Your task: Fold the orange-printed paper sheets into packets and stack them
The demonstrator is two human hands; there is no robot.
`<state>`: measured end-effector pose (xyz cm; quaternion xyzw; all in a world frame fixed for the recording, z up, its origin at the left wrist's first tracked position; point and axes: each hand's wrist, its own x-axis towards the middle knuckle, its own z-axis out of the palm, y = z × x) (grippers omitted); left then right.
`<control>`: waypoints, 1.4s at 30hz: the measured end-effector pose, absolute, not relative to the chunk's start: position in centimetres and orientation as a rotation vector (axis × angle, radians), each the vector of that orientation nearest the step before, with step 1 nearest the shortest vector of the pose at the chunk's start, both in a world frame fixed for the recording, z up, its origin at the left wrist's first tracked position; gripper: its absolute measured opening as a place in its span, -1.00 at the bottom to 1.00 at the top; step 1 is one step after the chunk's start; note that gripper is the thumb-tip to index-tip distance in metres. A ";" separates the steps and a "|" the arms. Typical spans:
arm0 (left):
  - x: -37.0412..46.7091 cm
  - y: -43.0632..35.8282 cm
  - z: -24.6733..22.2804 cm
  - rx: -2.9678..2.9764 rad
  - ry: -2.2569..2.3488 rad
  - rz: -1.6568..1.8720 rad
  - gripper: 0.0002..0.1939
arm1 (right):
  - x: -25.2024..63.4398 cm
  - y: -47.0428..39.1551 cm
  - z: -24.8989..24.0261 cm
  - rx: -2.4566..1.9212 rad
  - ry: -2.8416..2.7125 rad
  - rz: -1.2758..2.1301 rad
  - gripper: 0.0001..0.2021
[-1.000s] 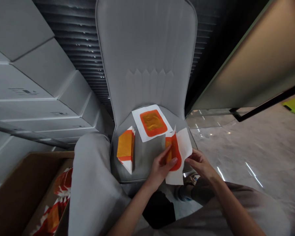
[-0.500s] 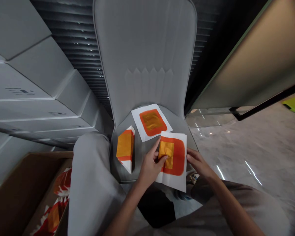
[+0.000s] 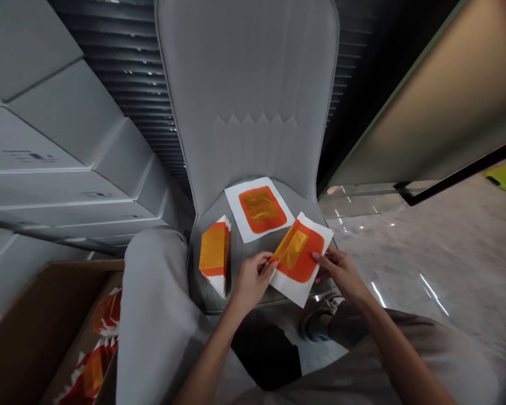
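Note:
Between my hands, above the front of the chair seat, a sheet of joss paper [image 3: 314,250] is held at a slant; it is white with an orange rounded square and a gold patch. My left hand [image 3: 253,281] pinches its left edge, which looks folded over. On the right edge, my right hand [image 3: 341,273] grips with the thumb on top and fingers beneath. Another joss paper sheet [image 3: 236,208] lies flat on the seat just behind. To the left stands a stack of folded joss paper [image 3: 212,250], gold side showing.
The grey chair [image 3: 248,84] faces me. At lower left, a cardboard box [image 3: 17,332] holds several folded orange and gold papers [image 3: 93,371]. White cartons [image 3: 34,140] are piled along the left. A glass-like panel [image 3: 430,101] with a dark frame stands at right, over a shiny floor [image 3: 413,253].
The held sheet has turned from upright to slanted. My left thumb has left the gold patch for the left edge, and my right hand has moved its thumb onto the sheet.

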<state>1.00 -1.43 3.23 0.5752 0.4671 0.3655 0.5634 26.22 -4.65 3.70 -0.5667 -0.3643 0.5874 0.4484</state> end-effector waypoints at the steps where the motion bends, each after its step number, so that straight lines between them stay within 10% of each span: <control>1: 0.9 -1.3 3.2 1.375 1.112 0.863 -0.69 | 26.4 -4.6 3.8 -1.400 -0.888 1.453 -0.61; 16: 1.1 -0.9 3.6 0.964 1.081 0.918 -0.30 | 28.0 -4.1 4.4 -1.440 -0.707 1.378 -0.63; 27: 1.0 -0.6 3.0 1.014 1.196 1.087 -0.59 | 28.4 -4.5 5.1 -1.444 -0.798 1.531 -0.62; 42: 3.8 -3.3 3.8 1.057 0.898 0.872 -0.43 | 26.9 -4.2 4.0 -1.515 -1.004 1.507 -0.64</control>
